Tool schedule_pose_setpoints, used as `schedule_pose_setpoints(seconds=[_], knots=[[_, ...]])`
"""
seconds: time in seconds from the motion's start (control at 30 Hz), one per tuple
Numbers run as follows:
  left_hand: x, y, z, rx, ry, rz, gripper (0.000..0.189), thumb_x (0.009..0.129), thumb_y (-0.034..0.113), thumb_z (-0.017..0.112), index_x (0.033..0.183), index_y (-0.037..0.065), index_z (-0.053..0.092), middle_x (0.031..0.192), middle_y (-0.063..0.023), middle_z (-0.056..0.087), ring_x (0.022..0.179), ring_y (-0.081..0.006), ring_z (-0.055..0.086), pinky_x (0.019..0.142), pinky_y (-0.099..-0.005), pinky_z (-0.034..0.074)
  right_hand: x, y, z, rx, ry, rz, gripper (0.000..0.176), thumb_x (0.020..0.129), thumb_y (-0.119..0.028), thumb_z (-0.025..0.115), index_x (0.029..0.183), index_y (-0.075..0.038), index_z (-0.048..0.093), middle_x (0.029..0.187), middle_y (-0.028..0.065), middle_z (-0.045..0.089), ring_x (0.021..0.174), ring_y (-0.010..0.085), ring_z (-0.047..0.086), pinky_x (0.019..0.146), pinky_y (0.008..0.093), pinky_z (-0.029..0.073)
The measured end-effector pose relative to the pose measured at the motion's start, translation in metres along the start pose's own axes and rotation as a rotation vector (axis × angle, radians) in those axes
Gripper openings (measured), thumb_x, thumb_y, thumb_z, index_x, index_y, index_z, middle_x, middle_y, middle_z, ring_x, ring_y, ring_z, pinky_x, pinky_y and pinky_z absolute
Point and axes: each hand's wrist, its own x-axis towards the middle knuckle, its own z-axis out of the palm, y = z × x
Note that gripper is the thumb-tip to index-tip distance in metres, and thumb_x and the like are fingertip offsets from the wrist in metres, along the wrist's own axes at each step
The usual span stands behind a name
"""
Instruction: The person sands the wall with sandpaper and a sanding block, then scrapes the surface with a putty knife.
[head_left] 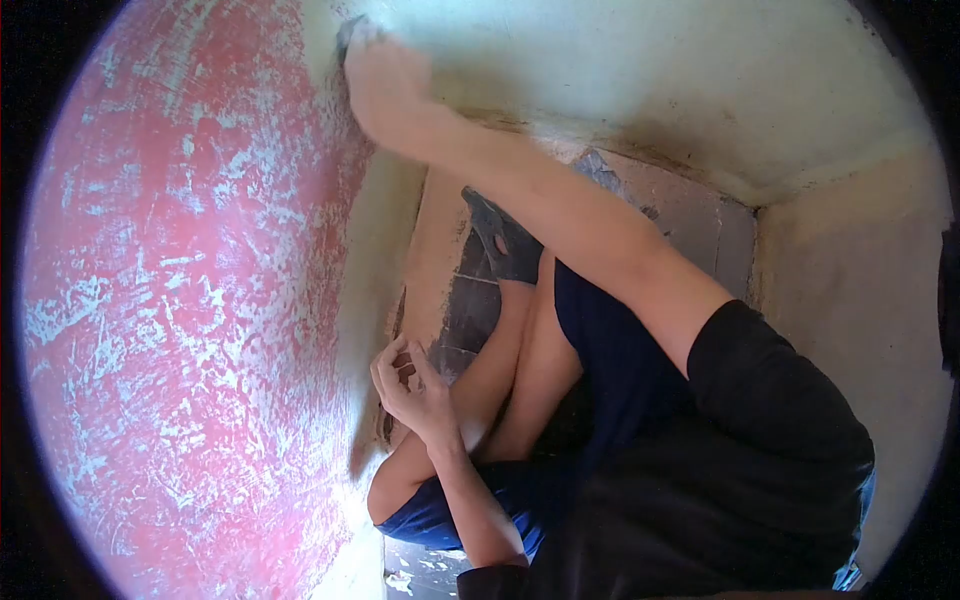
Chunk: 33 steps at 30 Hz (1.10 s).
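At the top left, my right hand [388, 85] is pressed close to the wall's corner, its fingers closed on a small dark grey piece [350, 38] that looks like sandpaper; motion blurs the grip. The pink wall [190, 250], patchy with pale scraped marks, runs down the left, beside a plain pale strip [375, 230]. Lower down, my left hand [412, 392] hovers by my bent knee, close to the wall's foot. Its fingers are loosely curled with a gap to the thumb, and no object shows in it.
My crossed legs [500, 370] take up the middle of the dark tiled floor [470, 310], which is dusted with tan powder along the wall. A grey sandal or shoe [505, 240] is on my foot. Pale walls [660, 70] close in at the far side and right.
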Motion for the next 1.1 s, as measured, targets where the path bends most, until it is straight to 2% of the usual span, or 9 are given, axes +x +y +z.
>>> schedule_pose_setpoints(seconds=[0.03, 0.2, 0.4, 0.53, 0.73, 0.8, 0.9, 1.0, 1.1], knots=[[-0.003, 0.0, 0.0, -0.007, 0.0, -0.007, 0.014, 0.095, 0.004, 0.07, 0.108, 0.002, 0.068, 0.101, -0.0094, 0.067, 0.077, -0.0173, 0.065, 0.069, -0.029, 0.052, 0.013, 0.007, -0.005, 0.1, -0.244, 0.078, 0.055, 0.083, -0.004, 0.067, 0.132, 0.019, 0.054, 0.114, 0.0264, 0.069, 0.094, 0.028, 0.067, 0.072, 0.0338, 0.057], [0.001, -0.005, 0.002, 0.001, -0.023, -0.03, 0.014, 0.095, 0.004, 0.07, 0.108, 0.001, 0.069, 0.101, -0.009, 0.067, 0.078, -0.0171, 0.065, 0.069, -0.0291, 0.053, -0.059, -0.038, 0.001, 0.054, 0.252, -0.174, 0.051, 0.087, -0.002, 0.059, 0.135, 0.013, 0.052, 0.102, 0.0179, 0.071, 0.094, 0.0274, 0.069, 0.061, 0.0398, 0.058], [-0.002, 0.001, 0.0, -0.005, -0.009, 0.019, 0.013, 0.095, 0.004, 0.07, 0.108, 0.001, 0.069, 0.101, -0.0092, 0.067, 0.081, -0.0177, 0.067, 0.068, -0.0294, 0.053, -0.009, -0.009, 0.018, 0.015, 0.068, 0.121, 0.04, 0.088, -0.003, 0.059, 0.125, 0.011, 0.056, 0.099, 0.0175, 0.071, 0.089, 0.0326, 0.07, 0.062, 0.0427, 0.058], [0.001, -0.003, 0.004, -0.029, -0.021, -0.029, 0.012, 0.095, 0.004, 0.07, 0.107, 0.001, 0.069, 0.101, -0.0094, 0.067, 0.081, -0.0181, 0.067, 0.068, -0.03, 0.053, -0.049, -0.025, 0.013, 0.143, 0.278, -0.139, 0.034, 0.089, -0.003, 0.058, 0.12, 0.01, 0.056, 0.094, 0.0174, 0.071, 0.087, 0.0353, 0.07, 0.065, 0.0448, 0.057], [-0.005, -0.003, 0.002, -0.002, -0.027, -0.005, 0.012, 0.095, 0.004, 0.07, 0.106, 0.002, 0.069, 0.101, -0.0091, 0.067, 0.08, -0.0173, 0.066, 0.067, -0.03, 0.052, -0.011, 0.0, 0.013, 0.145, -0.078, 0.175, 0.051, 0.084, -0.002, 0.06, 0.133, 0.012, 0.052, 0.117, 0.0253, 0.069, 0.095, 0.0355, 0.069, 0.073, 0.0453, 0.059], [-0.001, -0.005, 0.006, -0.013, -0.029, -0.005, 0.012, 0.095, 0.004, 0.07, 0.107, 0.002, 0.068, 0.1, -0.0087, 0.067, 0.079, -0.017, 0.066, 0.067, -0.0299, 0.052, -0.05, -0.022, 0.013, 0.134, 0.095, -0.072, 0.057, 0.084, -0.002, 0.06, 0.138, 0.013, 0.05, 0.114, 0.0254, 0.071, 0.095, 0.0354, 0.069, 0.072, 0.0461, 0.058], [0.0, -0.003, 0.006, -0.013, -0.039, -0.03, 0.012, 0.096, 0.005, 0.07, 0.107, 0.002, 0.068, 0.1, -0.0084, 0.067, 0.078, -0.0165, 0.065, 0.068, -0.0295, 0.052, -0.039, -0.014, 0.024, 0.04, 0.328, -0.097, 0.057, 0.082, 0.0, 0.06, 0.137, 0.012, 0.051, 0.114, 0.0247, 0.071, 0.098, 0.0336, 0.069, 0.072, 0.0455, 0.058], [-0.002, 0.001, 0.007, 0.008, -0.025, 0.002, 0.012, 0.096, 0.005, 0.07, 0.107, 0.001, 0.068, 0.102, -0.0092, 0.067, 0.078, -0.0166, 0.064, 0.069, -0.0298, 0.052, -0.004, 0.003, 0.014, 0.114, -0.13, 0.168, 0.058, 0.08, 0.002, 0.059, 0.137, 0.013, 0.051, 0.12, 0.025, 0.069, 0.102, 0.0316, 0.068, 0.073, 0.0432, 0.059], [0.0, 0.002, 0.01, 0.026, -0.017, 0.039, 0.013, 0.096, 0.006, 0.07, 0.108, 0.001, 0.069, 0.101, -0.0094, 0.066, 0.079, -0.0169, 0.065, 0.069, -0.0302, 0.052, -0.027, -0.01, 0.019, 0.084, 0.014, 0.131, 0.059, 0.081, 0.002, 0.058, 0.138, 0.014, 0.049, 0.113, 0.0236, 0.071, 0.098, 0.0325, 0.069, 0.072, 0.0425, 0.059]])
